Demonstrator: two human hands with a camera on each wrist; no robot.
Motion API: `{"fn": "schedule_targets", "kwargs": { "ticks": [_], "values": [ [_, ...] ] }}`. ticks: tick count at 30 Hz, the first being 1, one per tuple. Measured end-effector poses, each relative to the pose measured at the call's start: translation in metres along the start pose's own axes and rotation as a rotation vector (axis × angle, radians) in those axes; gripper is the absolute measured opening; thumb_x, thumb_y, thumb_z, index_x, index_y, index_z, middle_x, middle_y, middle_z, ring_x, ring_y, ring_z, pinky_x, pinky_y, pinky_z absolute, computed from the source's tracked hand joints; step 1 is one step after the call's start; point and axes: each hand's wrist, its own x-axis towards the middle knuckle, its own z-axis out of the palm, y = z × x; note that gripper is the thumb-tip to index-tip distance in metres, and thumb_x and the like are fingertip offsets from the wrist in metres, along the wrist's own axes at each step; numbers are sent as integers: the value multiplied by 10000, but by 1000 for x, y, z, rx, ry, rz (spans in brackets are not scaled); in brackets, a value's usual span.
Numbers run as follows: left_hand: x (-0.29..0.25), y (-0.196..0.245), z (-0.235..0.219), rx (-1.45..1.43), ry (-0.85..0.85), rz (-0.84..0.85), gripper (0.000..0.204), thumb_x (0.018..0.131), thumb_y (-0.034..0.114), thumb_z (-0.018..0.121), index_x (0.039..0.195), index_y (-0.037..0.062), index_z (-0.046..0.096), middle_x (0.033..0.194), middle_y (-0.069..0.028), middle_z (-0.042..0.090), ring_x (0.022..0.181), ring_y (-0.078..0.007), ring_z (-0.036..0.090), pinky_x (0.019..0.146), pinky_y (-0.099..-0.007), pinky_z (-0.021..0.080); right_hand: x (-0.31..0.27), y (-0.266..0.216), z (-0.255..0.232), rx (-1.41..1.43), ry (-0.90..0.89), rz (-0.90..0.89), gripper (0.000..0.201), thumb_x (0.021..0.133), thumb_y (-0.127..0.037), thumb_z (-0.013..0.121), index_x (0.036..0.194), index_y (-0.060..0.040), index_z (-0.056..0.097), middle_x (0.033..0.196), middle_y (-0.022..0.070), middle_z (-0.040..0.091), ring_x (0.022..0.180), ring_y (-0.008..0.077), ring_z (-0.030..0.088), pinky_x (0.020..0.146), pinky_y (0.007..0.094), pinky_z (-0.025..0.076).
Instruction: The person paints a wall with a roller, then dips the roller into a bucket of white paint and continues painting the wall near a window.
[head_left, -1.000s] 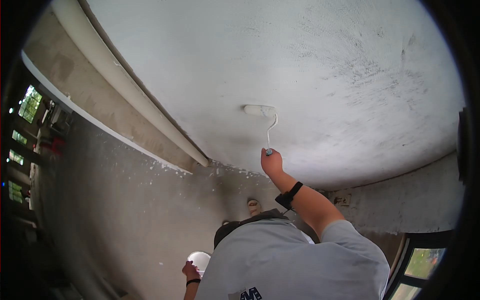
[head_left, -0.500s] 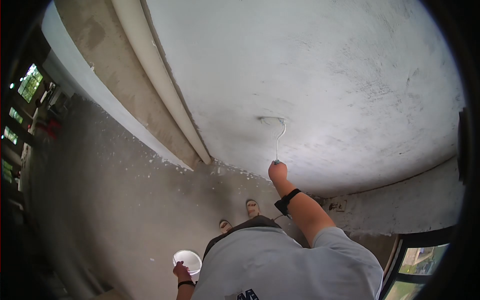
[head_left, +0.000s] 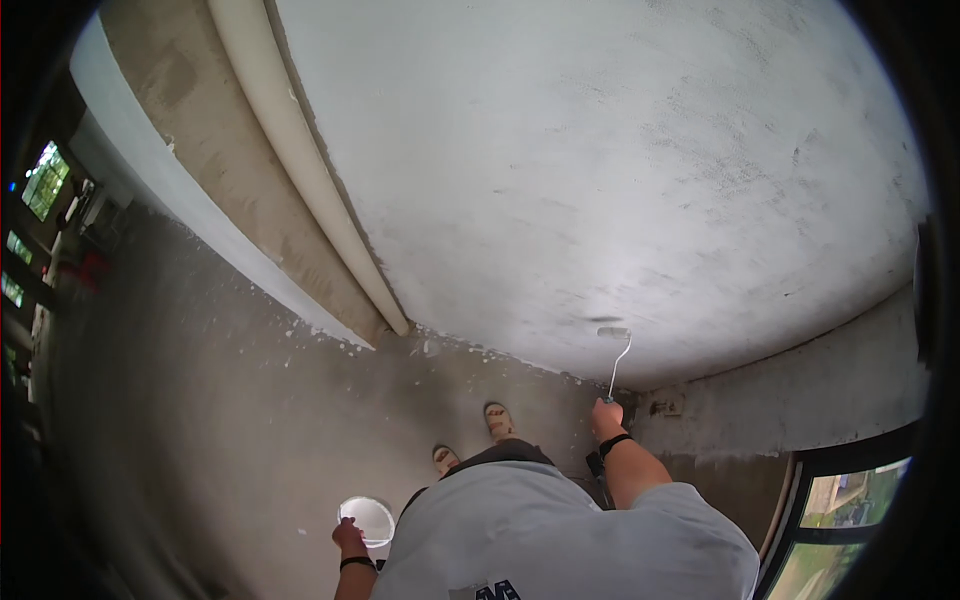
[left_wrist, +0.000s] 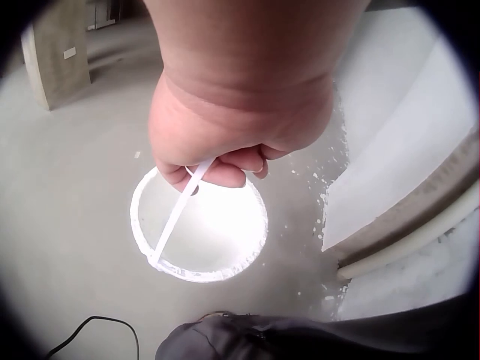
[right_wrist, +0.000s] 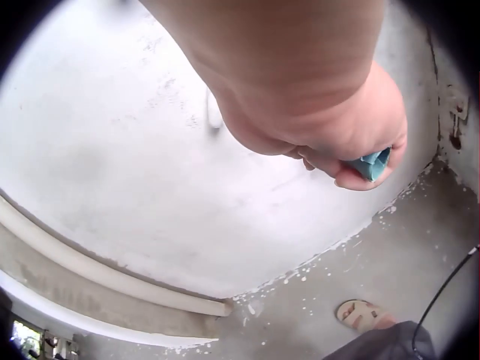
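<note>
My right hand [head_left: 607,417] grips the teal handle [right_wrist: 373,163] of a paint roller [head_left: 614,333]. The white roller head is against the lower part of the whitish wall [head_left: 480,170], near the right corner; its frame mostly hides behind my wrist in the right wrist view. Down at my left side, my left hand [head_left: 348,537] holds a white bucket [left_wrist: 262,232] by its bail handle [left_wrist: 177,216]. Curled fingers wrap that thin handle above the bucket's mouth. White paint shows inside, and the rim is smeared with it.
A pale pipe [head_left: 290,150] runs down the wall's left edge, beside a bare grey-brown strip. Paint drops spot the concrete floor [head_left: 250,430] along the wall. At right are an outlet box [head_left: 665,405] and a dark-framed window [head_left: 850,500]. My sandalled feet stand near the wall.
My right hand has moved the roller down the wall and to the right, close to the corner. My left hand still carries the bucket, which appears slightly farther left in the head view.
</note>
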Motion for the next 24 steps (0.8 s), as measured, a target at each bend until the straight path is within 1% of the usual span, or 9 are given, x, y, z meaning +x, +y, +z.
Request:
{"fn": "schedule_targets", "kwargs": {
  "ticks": [1, 5, 9, 14, 16, 17, 19, 21, 24],
  "values": [
    [1, 2, 2, 6, -3, 0, 185, 802, 152, 610, 812, -29, 647, 582, -103, 525, 465, -245, 519, 448, -359, 430, -15, 4, -18, 255, 49, 102, 402, 944, -369, 589, 988, 21, 674, 900, 184, 718, 781, 347, 720, 629, 431, 574],
    [-10, 21, 19, -6, -24, 28, 191, 808, 152, 615, 784, -36, 639, 593, -117, 550, 474, -252, 536, 454, -363, 436, -25, 12, -36, 242, 105, 79, 437, 904, -394, 639, 941, 41, 658, 823, 152, 698, 698, 332, 703, 580, 430, 572],
    [-14, 35, 35, 51, -31, 46, 190, 807, 145, 628, 755, -37, 622, 584, -126, 561, 464, -257, 543, 452, -370, 440, 5, 0, -15, 408, 1, -61, 465, 898, -443, 649, 821, 15, 638, 730, 117, 655, 549, 249, 645, 462, 389, 536],
    [-16, 38, 44, 17, -11, 73, 189, 806, 142, 627, 761, -42, 626, 587, -141, 577, 460, -255, 547, 448, -372, 442, -31, -91, -52, 370, -22, -281, 512, 895, -477, 651, 741, 9, 608, 629, 94, 618, 469, 221, 607, 410, 351, 498],
    [-18, 36, 45, 5, -3, 71, 193, 806, 143, 626, 763, -44, 628, 598, -149, 589, 463, -253, 551, 448, -372, 443, -69, -137, -83, 552, -218, -243, 540, 903, -502, 641, 712, 2, 602, 577, 90, 593, 457, 214, 600, 407, 344, 473],
    [-20, 35, 46, 6, 5, 73, 195, 808, 145, 623, 779, -48, 636, 594, -145, 584, 464, -251, 551, 446, -370, 442, -64, -144, -76, 549, -219, -250, 540, 903, -502, 641, 712, 2, 602, 577, 90, 593, 457, 214, 600, 407, 344, 473],
    [-13, 26, 44, -1, 16, 71, 199, 810, 146, 621, 795, -51, 645, 589, -141, 578, 465, -248, 550, 443, -369, 441, -51, -163, -60, 327, -1, -494, 564, 911, -528, 628, 691, -9, 596, 548, 88, 574, 446, 208, 586, 412, 352, 457],
    [1, 11, 39, -5, -17, 13, 213, 817, 153, 610, 847, -50, 668, 582, -133, 567, 467, -245, 549, 445, -366, 443, -56, -185, -55, 370, -23, -492, 574, 911, -539, 623, 685, -12, 592, 545, 89, 569, 439, 208, 577, 418, 355, 455],
    [-25, 5, 36, -41, 10, 24, 235, 825, 162, 601, 895, -45, 687, 588, -126, 566, 474, -245, 550, 450, -373, 446, -75, -226, -58, 456, -63, -489, 585, 915, -550, 616, 687, -12, 588, 538, 86, 551, 428, 205, 557, 421, 355, 452]
  ]
}}
